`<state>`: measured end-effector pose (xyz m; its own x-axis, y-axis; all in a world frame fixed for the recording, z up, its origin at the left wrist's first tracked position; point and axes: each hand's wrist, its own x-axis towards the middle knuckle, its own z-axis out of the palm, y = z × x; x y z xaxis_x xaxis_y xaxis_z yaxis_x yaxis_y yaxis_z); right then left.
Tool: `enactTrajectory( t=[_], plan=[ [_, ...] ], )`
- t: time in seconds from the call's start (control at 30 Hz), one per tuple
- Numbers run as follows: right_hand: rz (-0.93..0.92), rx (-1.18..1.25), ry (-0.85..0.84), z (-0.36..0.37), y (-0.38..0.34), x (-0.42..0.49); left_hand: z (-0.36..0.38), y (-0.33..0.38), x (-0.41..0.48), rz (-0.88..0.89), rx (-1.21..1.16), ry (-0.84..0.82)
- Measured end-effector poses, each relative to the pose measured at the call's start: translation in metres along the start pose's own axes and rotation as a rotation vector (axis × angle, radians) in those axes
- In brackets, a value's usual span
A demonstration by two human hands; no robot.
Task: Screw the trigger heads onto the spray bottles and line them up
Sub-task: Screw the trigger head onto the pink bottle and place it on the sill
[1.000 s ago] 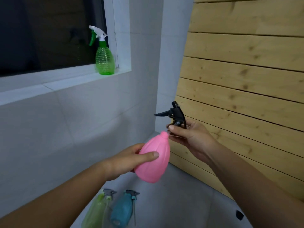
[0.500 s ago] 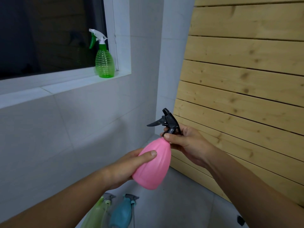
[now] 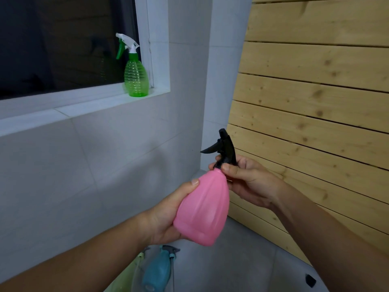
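So your left hand [image 3: 166, 218] is wrapped around the belly of the pink bottle [image 3: 203, 209], held up mid-air, tilted a bit. Your right hand [image 3: 246, 182] is pinching the base of the black trigger head [image 3: 225, 148] sitting on its neck. Can't see what's inside, it's opaque. The clear green bottle [image 3: 135, 76] on the windowsill [image 3: 84, 106] looks empty, and a blue bottle [image 3: 157, 270] lies on the floor below

Head camera, looking forward and down.
It faces a tiled corner by the window sill [image 3: 84, 106], close above both forearms.
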<state>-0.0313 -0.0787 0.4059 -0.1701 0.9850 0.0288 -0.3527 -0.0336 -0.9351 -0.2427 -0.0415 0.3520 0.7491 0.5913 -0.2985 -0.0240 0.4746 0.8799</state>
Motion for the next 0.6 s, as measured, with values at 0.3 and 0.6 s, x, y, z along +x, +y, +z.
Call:
enactTrajectory(
  t=[0.3, 0.6],
  plan=[
    [-0.079, -0.377, 0.317, 0.009, 0.004, 0.001, 0.009, 0.005, 0.004, 0.216, 0.440, 0.297],
    [-0.037, -0.188, 0.402, 0.015, 0.016, 0.004, 0.013, 0.009, -0.005, 0.069, 0.260, 0.190]
  ],
)
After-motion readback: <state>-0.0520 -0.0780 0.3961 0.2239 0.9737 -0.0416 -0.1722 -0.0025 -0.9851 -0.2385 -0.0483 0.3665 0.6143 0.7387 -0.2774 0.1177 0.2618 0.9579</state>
